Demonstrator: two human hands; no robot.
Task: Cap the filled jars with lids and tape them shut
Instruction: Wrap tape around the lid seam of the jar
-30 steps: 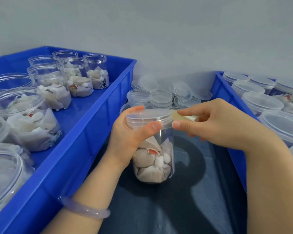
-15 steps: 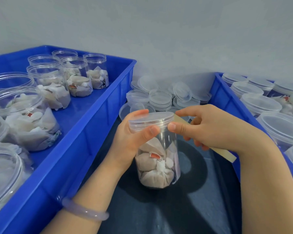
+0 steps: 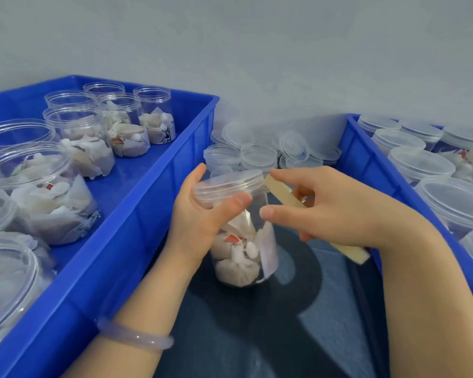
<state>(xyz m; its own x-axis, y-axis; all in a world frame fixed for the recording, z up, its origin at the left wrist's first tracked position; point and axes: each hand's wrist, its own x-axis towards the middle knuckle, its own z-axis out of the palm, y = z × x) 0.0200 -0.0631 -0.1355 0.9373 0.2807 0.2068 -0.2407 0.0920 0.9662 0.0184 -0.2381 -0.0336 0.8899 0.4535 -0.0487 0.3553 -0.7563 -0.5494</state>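
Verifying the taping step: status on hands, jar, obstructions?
Left hand grips capped jar at lid. Right hand holds tape strip, end at lid rim. Loose lids behind, blue bins either side, none blocking.

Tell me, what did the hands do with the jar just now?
The jar tipped, its top leaning left. The right hand dropped its thumb from the lid rim to beside the jar's wall, and more beige strip shows, running from the lid under that hand. The left hand kept gripping the jar; the blue bins stayed.
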